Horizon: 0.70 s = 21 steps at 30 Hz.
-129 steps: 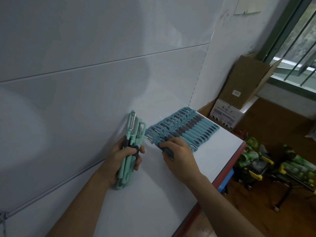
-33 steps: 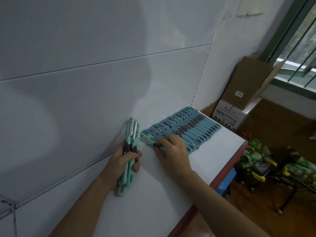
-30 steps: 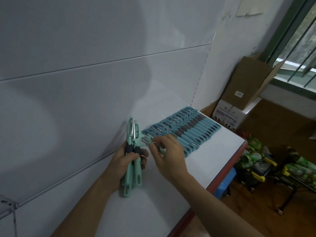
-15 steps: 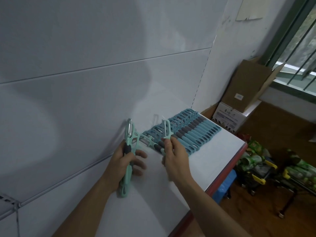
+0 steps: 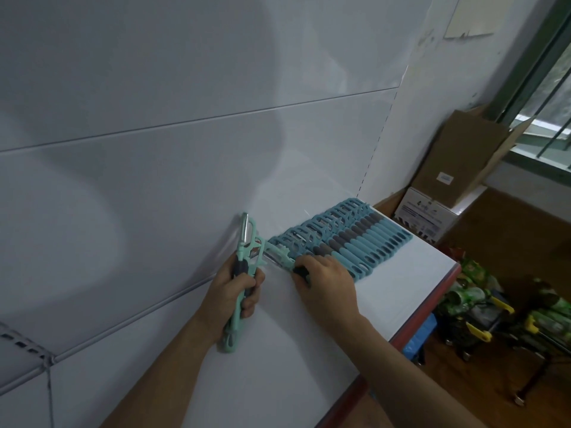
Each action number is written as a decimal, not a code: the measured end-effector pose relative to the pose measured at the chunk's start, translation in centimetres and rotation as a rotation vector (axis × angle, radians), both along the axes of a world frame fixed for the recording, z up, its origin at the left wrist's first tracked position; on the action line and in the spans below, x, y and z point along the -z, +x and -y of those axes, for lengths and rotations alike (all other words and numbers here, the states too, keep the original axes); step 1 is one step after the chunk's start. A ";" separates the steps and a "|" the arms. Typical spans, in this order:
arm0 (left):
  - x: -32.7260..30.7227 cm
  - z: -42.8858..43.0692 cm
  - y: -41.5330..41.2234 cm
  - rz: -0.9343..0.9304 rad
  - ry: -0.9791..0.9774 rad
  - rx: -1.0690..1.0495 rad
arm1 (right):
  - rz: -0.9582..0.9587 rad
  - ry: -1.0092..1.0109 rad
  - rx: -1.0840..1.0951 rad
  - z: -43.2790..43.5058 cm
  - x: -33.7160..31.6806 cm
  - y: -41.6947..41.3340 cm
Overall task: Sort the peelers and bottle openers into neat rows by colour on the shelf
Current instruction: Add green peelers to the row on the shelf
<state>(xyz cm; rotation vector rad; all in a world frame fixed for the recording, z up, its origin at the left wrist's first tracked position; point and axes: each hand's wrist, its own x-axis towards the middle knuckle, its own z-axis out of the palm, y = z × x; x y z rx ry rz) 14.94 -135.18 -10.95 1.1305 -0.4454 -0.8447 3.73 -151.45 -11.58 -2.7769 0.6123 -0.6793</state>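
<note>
While my left hand (image 5: 234,291) stays out of it for now, curled tight round a small bunch of mint-green peelers (image 5: 242,273), I'm watching the right hand (image 5: 324,284) do the work. That bunch stands nearly upright in the fist, blades poking out above my thumb, handle ends resting down on the white shelf (image 5: 278,359) below my wrist. Just to the right of that fist, across a narrow strip of bare shelf, the right hand lies palm down, fingertips pressed on one mint-green peeler (image 5: 282,257) that lies flat. Its head points toward the left hand, almost meeting the bunch; its handle runs under my fingers and I can't see the end of it. Whether the fingers pinch it or only press on it, I can't tell. Beyond the right hand's knuckles runs the row of blue peelers (image 5: 349,239), laid side by side, overlapping, stretching away toward the shelf's far corner. Further off to the right of that hand sits a cardboard box (image 5: 457,159).
</note>
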 end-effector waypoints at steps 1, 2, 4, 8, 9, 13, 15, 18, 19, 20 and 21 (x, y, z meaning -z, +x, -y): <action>0.0 0.0 0.0 -0.004 0.000 0.003 | 0.006 -0.012 -0.006 0.0 0.2 0.3; -0.1 -0.1 0.0 -0.005 0.002 0.006 | 0.018 -0.020 -0.012 0.0 0.4 0.7; -0.1 -0.1 0.1 0.005 0.006 0.012 | 0.042 -0.047 -0.030 -0.1 0.8 1.2; -0.1 -0.2 0.1 0.007 0.006 0.017 | 0.065 -0.107 -0.064 0.0 1.1 1.8; -0.1 -0.2 0.2 0.007 0.008 0.017 | 0.072 -0.107 -0.064 0.0 1.2 1.9; -0.2 -0.2 0.1 0.012 0.012 0.025 | 0.107 -0.094 -0.065 -0.2 1.7 1.7; -0.2 -0.1 0.1 0.008 0.012 0.022 | 0.110 -0.078 -0.077 -0.3 1.9 1.5; -0.2 -0.1 0.2 -0.005 0.005 0.015 | 0.133 -0.062 -0.109 0.0 2.2 1.4; -0.2 0.0 0.2 -0.013 0.007 0.015 | 0.136 -0.060 -0.110 0.0 2.3 1.4; -0.3 0.0 0.1 -0.020 0.005 0.017 | 0.145 -0.066 -0.108 0.1 2.3 1.5; -0.3 0.0 0.1 -0.021 0.004 0.016 | 0.158 -0.072 -0.103 -0.1 2.2 1.4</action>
